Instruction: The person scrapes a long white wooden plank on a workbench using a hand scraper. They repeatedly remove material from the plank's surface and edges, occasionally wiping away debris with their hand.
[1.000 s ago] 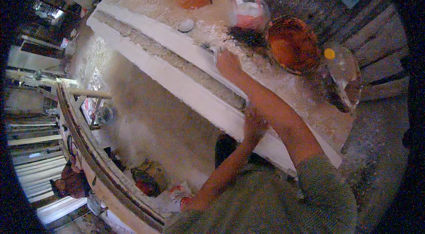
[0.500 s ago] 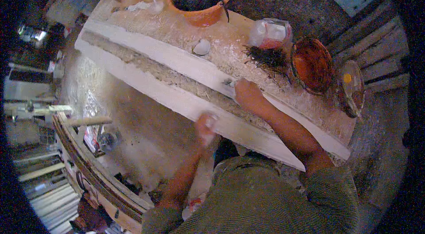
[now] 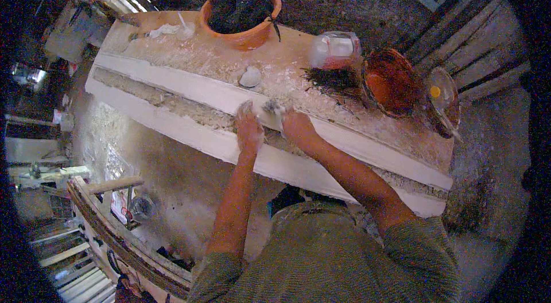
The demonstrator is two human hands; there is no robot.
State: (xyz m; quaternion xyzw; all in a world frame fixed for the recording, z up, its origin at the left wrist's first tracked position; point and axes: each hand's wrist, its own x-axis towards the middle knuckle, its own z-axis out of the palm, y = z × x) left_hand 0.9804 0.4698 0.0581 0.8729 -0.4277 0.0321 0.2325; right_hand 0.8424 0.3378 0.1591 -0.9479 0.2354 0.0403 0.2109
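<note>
A long plaster-white piece point(image 3: 172, 82) crosses the table, two smooth bands with a rough, sandy groove between them. My right hand point(image 3: 298, 129) is closed at the far band, gripping a grey-and-white tuft point(image 3: 273, 107) that looks like fibre coated in plaster. Just left of it, my left hand point(image 3: 249, 131) reaches over the groove with its fingers bent together and dusted white. What those fingers hold, if anything, is hidden. Beyond them a pale, rounded lump point(image 3: 249, 77) lies on the tabletop.
Along the table's far side stand an orange bowl point(image 3: 244, 39) full of dark fibre, a clear plastic container point(image 3: 336, 49) and a tilted reddish bowl point(image 3: 392, 82). Dark fibres point(image 3: 333, 80) lie loose nearby. A clear round lid point(image 3: 443, 99) leans at the right. A curved wooden rail point(image 3: 123, 240) is lower left.
My left hand has come up from the near edge onto the white piece. My right hand has shifted left with the tuft, so both hands are now close together. The view has tilted slightly.
</note>
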